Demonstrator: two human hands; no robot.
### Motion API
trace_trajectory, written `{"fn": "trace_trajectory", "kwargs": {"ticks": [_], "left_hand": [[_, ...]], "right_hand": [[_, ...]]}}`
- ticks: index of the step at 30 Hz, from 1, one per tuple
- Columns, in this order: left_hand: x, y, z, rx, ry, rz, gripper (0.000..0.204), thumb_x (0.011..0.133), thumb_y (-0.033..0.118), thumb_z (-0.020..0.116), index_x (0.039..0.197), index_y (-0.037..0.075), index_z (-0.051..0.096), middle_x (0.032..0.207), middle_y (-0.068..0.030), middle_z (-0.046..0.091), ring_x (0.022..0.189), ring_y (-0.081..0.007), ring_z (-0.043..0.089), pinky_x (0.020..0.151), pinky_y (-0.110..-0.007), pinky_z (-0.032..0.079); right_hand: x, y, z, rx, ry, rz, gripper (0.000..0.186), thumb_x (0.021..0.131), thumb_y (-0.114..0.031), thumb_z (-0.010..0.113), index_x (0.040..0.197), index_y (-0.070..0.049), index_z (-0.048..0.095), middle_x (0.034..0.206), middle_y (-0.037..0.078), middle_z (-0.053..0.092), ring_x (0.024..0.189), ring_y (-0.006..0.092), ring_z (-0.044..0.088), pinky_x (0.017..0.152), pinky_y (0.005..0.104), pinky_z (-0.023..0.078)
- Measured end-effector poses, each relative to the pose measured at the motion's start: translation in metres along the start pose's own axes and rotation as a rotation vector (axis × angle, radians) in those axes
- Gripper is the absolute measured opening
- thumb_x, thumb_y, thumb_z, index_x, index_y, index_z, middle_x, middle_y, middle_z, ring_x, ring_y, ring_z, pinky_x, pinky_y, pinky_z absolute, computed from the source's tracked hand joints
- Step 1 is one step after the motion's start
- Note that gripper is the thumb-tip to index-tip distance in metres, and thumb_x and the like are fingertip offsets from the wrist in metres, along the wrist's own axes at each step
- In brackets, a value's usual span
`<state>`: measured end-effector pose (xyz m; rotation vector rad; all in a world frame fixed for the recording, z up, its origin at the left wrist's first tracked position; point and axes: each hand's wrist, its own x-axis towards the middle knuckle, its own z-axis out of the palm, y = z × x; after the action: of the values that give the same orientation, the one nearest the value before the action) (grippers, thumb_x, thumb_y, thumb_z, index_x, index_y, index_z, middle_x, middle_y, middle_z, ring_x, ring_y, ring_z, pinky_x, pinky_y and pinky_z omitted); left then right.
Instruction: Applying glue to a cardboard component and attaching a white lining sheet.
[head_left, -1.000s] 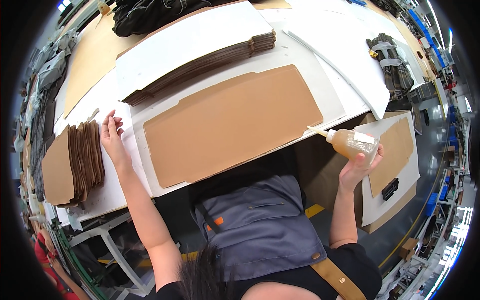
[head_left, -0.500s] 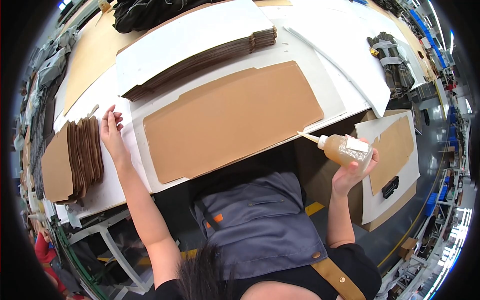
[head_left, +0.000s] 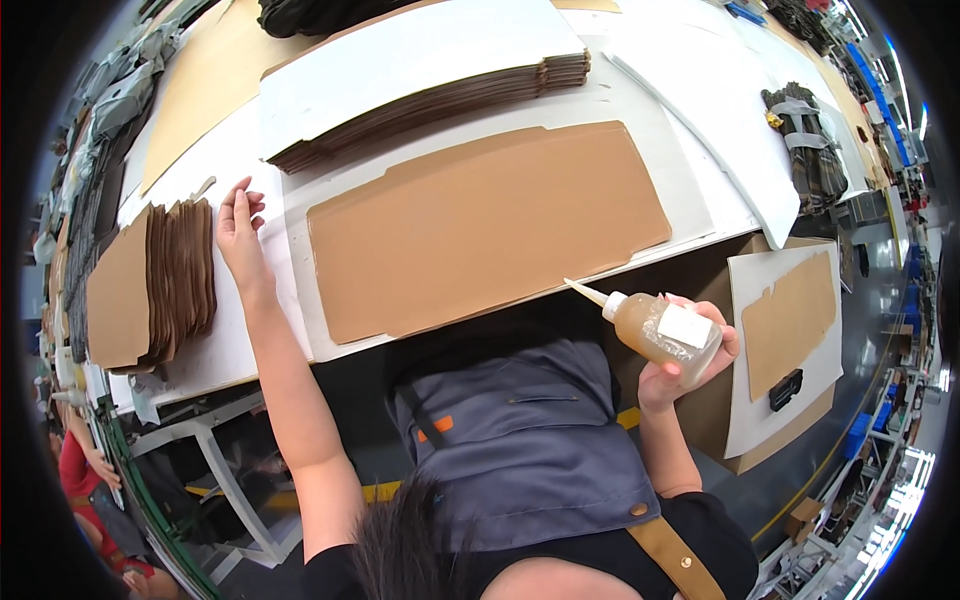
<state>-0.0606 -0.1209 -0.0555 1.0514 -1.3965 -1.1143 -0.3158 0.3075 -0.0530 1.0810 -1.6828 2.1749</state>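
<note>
My right hand [head_left: 690, 355] is wrapped round a clear squeeze bottle [head_left: 655, 325] of amber, glue-like liquid with a white label. The bottle tilts so its long pale nozzle points up and left, the tip at the near edge of a large brown panel [head_left: 490, 220]. That panel lies flat on a pale sheet and has stepped, notched edges. My left hand [head_left: 241, 220] is raised over the table left of the panel, fingers loosely curled and apart, with nothing visible in it. Beside it stands a stack of smaller brown pieces [head_left: 165, 285].
Behind the panel lies a thick stack of white-topped brown panels [head_left: 420, 75]. A folded white strip [head_left: 700, 145] and a strapped dark bundle [head_left: 808, 150] are at the right. Below the table's right side, a box [head_left: 710, 400] carries a board [head_left: 790, 330] with a black clip.
The bottle in my right hand has moved left along the panel's near edge. My left hand stays near the smaller stack, its fingers drawn a little closer. The whole view has shifted slightly.
</note>
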Motion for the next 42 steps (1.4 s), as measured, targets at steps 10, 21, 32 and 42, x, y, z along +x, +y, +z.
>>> {"fn": "trace_trajectory", "kwargs": {"ticks": [10,21,32,42], "left_hand": [[-0.002,0.004,0.002,-0.014,-0.005,0.017,0.022,0.1,0.021,0.053,0.111,0.009,0.07,0.088,0.0033,0.064,0.083,-0.0051,0.055,0.071,-0.02,0.04],[-0.004,0.007,0.004,-0.032,-0.001,0.015,0.023,0.1,0.019,0.053,0.111,0.006,0.068,0.088,0.0006,0.066,0.082,-0.0062,0.056,0.071,-0.021,0.041],[-0.007,0.012,0.004,-0.083,0.011,0.035,0.022,0.1,0.018,0.053,0.109,0.005,0.068,0.088,-0.0005,0.067,0.08,-0.007,0.057,0.07,-0.022,0.042],[-0.007,0.016,0.004,-0.095,0.003,0.054,0.023,0.1,0.02,0.052,0.108,0.006,0.07,0.086,-0.0004,0.067,0.08,-0.0073,0.057,0.071,-0.023,0.042]], "right_hand": [[-0.014,-0.004,0.032,0.115,-0.125,-0.015,0.08,0.079,-0.05,0.078,0.127,-0.011,0.027,0.118,0.016,0.048,0.103,0.0307,0.062,0.089,0.0456,0.057],[-0.025,0.0,0.065,0.247,-0.33,-0.055,0.089,0.072,-0.044,0.086,0.129,-0.015,0.024,0.118,0.018,0.052,0.099,0.034,0.066,0.086,0.0451,0.058],[-0.034,0.003,0.099,0.422,-0.515,-0.08,0.094,0.066,-0.036,0.091,0.127,-0.017,0.022,0.123,0.019,0.051,0.101,0.0358,0.066,0.088,0.0492,0.058],[-0.039,0.008,0.124,0.503,-0.559,-0.107,0.094,0.066,-0.034,0.091,0.127,-0.016,0.022,0.123,0.02,0.051,0.102,0.0365,0.066,0.09,0.0506,0.057]]}}
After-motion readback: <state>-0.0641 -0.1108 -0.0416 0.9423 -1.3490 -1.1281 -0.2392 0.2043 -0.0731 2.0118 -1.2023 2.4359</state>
